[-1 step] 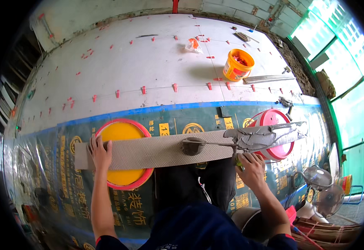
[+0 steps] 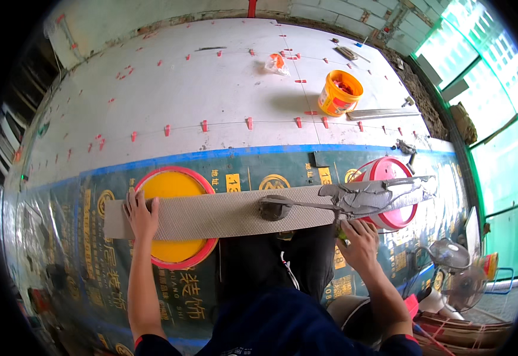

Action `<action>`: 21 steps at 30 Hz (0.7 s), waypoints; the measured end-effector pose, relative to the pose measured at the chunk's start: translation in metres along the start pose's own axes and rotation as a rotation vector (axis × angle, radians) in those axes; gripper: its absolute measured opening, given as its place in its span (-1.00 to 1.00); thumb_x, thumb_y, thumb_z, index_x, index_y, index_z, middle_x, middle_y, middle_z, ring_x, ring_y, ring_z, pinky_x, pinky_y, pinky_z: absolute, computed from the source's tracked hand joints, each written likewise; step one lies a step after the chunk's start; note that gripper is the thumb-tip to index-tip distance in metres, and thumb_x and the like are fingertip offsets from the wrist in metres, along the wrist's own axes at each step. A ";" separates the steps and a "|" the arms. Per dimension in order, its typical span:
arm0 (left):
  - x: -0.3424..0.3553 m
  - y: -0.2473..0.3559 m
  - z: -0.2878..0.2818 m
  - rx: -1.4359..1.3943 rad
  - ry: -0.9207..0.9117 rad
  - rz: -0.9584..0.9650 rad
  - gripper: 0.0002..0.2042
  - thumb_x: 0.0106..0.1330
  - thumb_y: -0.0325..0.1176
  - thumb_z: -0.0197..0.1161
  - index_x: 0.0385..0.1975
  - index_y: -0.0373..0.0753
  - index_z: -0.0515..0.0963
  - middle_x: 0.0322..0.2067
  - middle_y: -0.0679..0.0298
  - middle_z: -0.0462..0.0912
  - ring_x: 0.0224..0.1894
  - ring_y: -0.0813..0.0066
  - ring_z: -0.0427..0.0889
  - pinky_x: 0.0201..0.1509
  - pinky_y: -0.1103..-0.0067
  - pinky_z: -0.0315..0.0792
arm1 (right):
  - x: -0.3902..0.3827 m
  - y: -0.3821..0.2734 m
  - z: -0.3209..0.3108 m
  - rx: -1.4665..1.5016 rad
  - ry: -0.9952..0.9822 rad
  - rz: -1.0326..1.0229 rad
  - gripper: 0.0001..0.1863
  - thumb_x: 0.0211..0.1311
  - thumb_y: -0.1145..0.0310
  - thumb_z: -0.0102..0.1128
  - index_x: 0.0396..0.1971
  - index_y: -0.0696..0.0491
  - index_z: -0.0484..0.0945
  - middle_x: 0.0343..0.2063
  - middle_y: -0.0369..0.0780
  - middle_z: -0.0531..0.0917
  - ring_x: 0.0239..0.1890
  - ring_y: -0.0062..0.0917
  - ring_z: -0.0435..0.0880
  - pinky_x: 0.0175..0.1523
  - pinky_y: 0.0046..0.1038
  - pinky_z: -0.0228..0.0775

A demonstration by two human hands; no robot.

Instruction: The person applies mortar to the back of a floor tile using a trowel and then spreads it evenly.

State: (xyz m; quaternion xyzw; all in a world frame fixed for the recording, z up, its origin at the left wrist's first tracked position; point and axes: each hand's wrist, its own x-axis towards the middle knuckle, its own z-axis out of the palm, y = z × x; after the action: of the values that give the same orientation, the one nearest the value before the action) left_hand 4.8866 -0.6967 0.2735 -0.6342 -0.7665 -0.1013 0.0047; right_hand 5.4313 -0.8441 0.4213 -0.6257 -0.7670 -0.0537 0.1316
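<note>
Head view: uneven load, both ends overhanging

Long textured strip (image 2: 211, 216) lies across two supports: red-rimmed yellow-topped bucket (image 2: 179, 254) at left, red-and-white bucket (image 2: 384, 168) at right. Grey mortar (image 2: 359, 199) covers the right part; a dark rounded lump (image 2: 275, 209) sits mid-strip.

Left hand (image 2: 142, 221) rests on the left end, fingertips at the far edge; underside hidden, so cannot tell whether its grip is closed. Right hand (image 2: 361, 244) has its grip curled round a tool with a greenish handle (image 2: 342, 240), at the near edge; its blade cannot be separated from the mortar.

Risks (judged): firm pressure on either overhang could tip the strip; a sideways drag could slide it off a round bucket top. Mortar could slump over the edge onto the green sheet (image 2: 244, 169); the lump could drop onto the legs (image 2: 247, 264), which occupy the gap between buckets.

Surroundings: grey pail (image 2: 346, 311) just beside the right forearm, limiting elbow room; fan (image 2: 450, 253) farther right. Beyond the blue tape (image 2: 211, 153): pale tiles (image 2: 199, 89) with red clips (image 2: 249, 123), yellow bucket (image 2: 331, 99), metal bar (image 2: 382, 113). None blocks the strip.
</note>
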 end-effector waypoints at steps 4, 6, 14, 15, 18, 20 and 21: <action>0.001 0.008 -0.008 -0.013 -0.013 -0.030 -0.42 0.45 0.12 0.00 0.26 -0.21 0.37 0.43 0.07 0.12 0.50 0.13 0.03 0.56 0.13 -0.14 | -0.005 -0.008 -0.002 0.016 -0.049 0.020 -0.47 -0.16 0.31 0.46 -0.07 0.05 0.59 -0.19 -0.20 0.66 -0.14 -0.33 0.64 0.02 -0.27 0.40; 0.001 0.007 -0.008 -0.018 -0.007 -0.036 -0.43 0.45 0.12 0.00 0.24 -0.20 0.40 0.43 0.08 0.13 0.50 0.14 0.04 0.57 0.14 -0.14 | -0.004 -0.013 0.001 -0.034 -0.193 0.040 -0.47 -0.15 0.31 0.46 -0.06 0.06 0.60 -0.16 -0.18 0.66 -0.10 -0.32 0.65 0.05 -0.26 0.40; 0.001 0.009 -0.009 -0.041 -0.007 -0.058 -0.44 0.44 0.14 -0.01 0.21 -0.18 0.44 0.42 0.12 0.16 0.49 0.17 0.07 0.57 0.18 -0.13 | 0.015 -0.001 -0.020 0.552 -0.538 0.680 -0.63 0.35 0.11 0.19 -0.26 0.17 0.50 -0.46 -0.11 0.64 -0.51 -0.38 0.63 -0.32 -0.34 0.47; 0.003 0.010 -0.010 -0.045 -0.006 -0.055 -0.44 0.44 0.14 -0.01 0.21 -0.18 0.44 0.42 0.12 0.16 0.49 0.17 0.07 0.57 0.18 -0.12 | 0.020 0.000 -0.019 0.693 -0.555 0.713 -0.57 0.45 0.02 0.03 -0.38 0.13 0.42 -0.55 -0.21 0.57 -0.58 -0.57 0.54 -0.44 -0.44 0.40; 0.001 0.004 -0.006 -0.038 0.006 -0.047 -0.44 0.44 0.15 -0.02 0.20 -0.17 0.44 0.41 0.14 0.18 0.49 0.16 0.08 0.56 0.19 -0.09 | 0.049 -0.018 -0.030 0.734 -0.750 0.793 -0.56 0.46 -0.02 -0.01 -0.39 0.11 0.42 -0.60 -0.30 0.53 -0.60 -0.65 0.50 -0.50 -0.51 0.33; 0.000 0.000 -0.002 -0.020 0.037 -0.025 -0.43 0.44 0.17 -0.02 0.21 -0.16 0.44 0.41 0.16 0.19 0.48 0.15 0.10 0.54 0.19 -0.03 | 0.040 -0.018 -0.014 0.780 -0.802 0.726 -0.53 0.46 -0.07 -0.03 -0.38 0.09 0.42 -0.59 -0.32 0.52 -0.61 -0.66 0.48 -0.53 -0.53 0.30; 0.000 -0.002 -0.001 -0.031 0.035 -0.027 -0.43 0.45 0.17 -0.03 0.21 -0.16 0.44 0.41 0.16 0.19 0.48 0.15 0.10 0.54 0.19 -0.03 | 0.045 -0.036 -0.015 0.769 -0.855 0.752 -0.53 0.46 -0.07 -0.03 -0.37 0.09 0.42 -0.59 -0.32 0.52 -0.62 -0.67 0.47 -0.53 -0.53 0.29</action>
State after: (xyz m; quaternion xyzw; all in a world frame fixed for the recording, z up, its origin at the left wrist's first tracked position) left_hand 4.8844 -0.6971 0.2738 -0.6219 -0.7731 -0.1242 0.0068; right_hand 5.3900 -0.8128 0.4506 -0.7245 -0.4469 0.5232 0.0397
